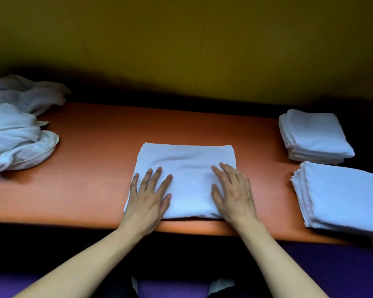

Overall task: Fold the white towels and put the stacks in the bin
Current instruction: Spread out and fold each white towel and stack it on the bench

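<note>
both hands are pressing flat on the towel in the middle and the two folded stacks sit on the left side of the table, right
Not quite. The head view shows both the left hand and right hand flat on the towel, but the two folded stacks sit on the right side of the table. The left side holds unfolded towels.
</note>
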Tool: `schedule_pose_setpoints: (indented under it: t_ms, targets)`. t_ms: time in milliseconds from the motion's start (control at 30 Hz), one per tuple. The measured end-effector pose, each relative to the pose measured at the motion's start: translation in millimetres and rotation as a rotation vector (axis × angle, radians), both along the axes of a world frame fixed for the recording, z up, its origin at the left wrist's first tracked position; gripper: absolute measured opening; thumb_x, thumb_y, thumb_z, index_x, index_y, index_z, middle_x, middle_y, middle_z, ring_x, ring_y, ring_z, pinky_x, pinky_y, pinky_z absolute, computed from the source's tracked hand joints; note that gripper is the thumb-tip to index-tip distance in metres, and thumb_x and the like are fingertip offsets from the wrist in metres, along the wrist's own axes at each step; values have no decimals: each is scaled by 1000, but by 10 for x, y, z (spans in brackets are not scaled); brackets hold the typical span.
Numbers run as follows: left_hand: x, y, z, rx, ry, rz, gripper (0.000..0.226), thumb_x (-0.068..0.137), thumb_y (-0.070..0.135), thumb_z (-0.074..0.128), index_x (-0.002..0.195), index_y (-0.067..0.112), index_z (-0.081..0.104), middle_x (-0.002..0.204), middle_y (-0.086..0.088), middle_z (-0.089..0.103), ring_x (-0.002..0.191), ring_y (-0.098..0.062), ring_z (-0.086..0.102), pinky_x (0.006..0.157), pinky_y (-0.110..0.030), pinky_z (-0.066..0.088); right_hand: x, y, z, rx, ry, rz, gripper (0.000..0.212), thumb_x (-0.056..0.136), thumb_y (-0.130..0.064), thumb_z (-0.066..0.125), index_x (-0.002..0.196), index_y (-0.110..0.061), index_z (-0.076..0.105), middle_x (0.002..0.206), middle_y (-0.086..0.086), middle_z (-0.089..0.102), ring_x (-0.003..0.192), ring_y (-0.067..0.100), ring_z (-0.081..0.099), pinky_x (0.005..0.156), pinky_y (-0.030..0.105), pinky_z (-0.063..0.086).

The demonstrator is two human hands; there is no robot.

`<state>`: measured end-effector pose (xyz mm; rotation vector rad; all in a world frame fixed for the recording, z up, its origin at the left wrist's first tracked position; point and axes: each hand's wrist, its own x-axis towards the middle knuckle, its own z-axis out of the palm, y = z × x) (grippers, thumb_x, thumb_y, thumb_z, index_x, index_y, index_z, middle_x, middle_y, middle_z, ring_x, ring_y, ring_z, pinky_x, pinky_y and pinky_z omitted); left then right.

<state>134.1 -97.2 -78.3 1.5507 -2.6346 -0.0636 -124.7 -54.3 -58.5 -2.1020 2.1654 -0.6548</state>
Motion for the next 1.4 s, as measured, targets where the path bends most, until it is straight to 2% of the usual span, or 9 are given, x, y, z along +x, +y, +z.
schedule_pose_setpoints:
  t_ms: [133, 233, 367, 600, 700, 833, 933, 1200, 1400]
  targets:
    - [63, 311, 34, -21, 22, -222, 58, 94, 49, 48, 144, 20, 54, 153, -10, 48, 140, -34, 45, 117, -48, 26, -46, 500, -66, 153, -62, 150, 59, 89, -54, 58, 143, -29, 52, 151, -7, 45, 141, 16, 40, 120, 36, 22]
    - [20, 433, 19, 49, -50, -186, 66, 88, 45, 54, 150, 24, 45, 158, -10, 42, 143, -34, 41, 117, -47, 22, -131, 637, -118, 246, -48, 194, 66, 88, -37, 65, 150, -30, 44, 158, -9, 36, 147, 10, 29, 124, 30, 8]
    - [-179, 553, 136, 75, -48, -122, 67, 82, 41, 55, 143, 15, 53, 151, -16, 48, 136, -39, 48, 114, -54, 34, -63, 588, -75, 112, 73, 60, 44, 77, -17, 59, 120, -19, 67, 113, 0, 69, 98, 28, 65, 91, 37, 40]
    - [-568, 935, 280, 85, 237, -223, 54, 72, 22, 52, 126, 19, 56, 116, 2, 65, 103, -27, 62, 89, -41, 50, 515, 961, 223, 40, -164, 65, 21, 79, -29, 61, 94, -21, 51, 78, -6, 56, 70, 22, 53, 72, 33, 38]
    - [-520, 1005, 355, 174, 326, -141, 36, 75, 27, 41, 103, 25, 62, 93, 8, 62, 89, -23, 60, 80, -37, 44, 492, 1095, 280, 49, -362, 52, 35, 76, -35, 73, 98, -24, 48, 89, -12, 60, 80, 9, 50, 80, 28, 40]
    - [-248, 1019, 468, 355, 556, -66, 31, 78, 28, 52, 108, 29, 60, 100, 12, 62, 93, -18, 60, 80, -38, 47, 104, 1086, 229, 199, -198, 173, 64, 66, -50, 69, 126, -33, 57, 122, -21, 60, 118, 4, 52, 105, 34, 32]
    - [-26, 1028, 616, 405, 758, 77, 21, 83, 23, 56, 102, 32, 57, 96, 12, 62, 87, -9, 59, 76, -33, 50, -132, 904, 208, 179, -96, 58, 44, 67, -38, 62, 111, -37, 64, 117, -17, 63, 113, 15, 58, 97, 35, 32]
    - [257, 1014, 646, 484, 1198, 496, 10, 90, 31, 68, 99, 28, 67, 91, 16, 75, 85, 0, 67, 74, -16, 51, -4, 379, 625, 247, -778, 129, 22, 82, -2, 74, 86, -24, 70, 85, -15, 71, 85, -1, 63, 82, 15, 46]
    - [466, 648, 649, 334, 1069, 662, 7, 97, 38, 64, 96, 31, 66, 85, 11, 74, 82, 2, 68, 69, -25, 50, 453, -193, 619, 91, -912, 89, 7, 97, -16, 65, 95, -21, 70, 86, -5, 71, 79, 6, 61, 72, 21, 49]
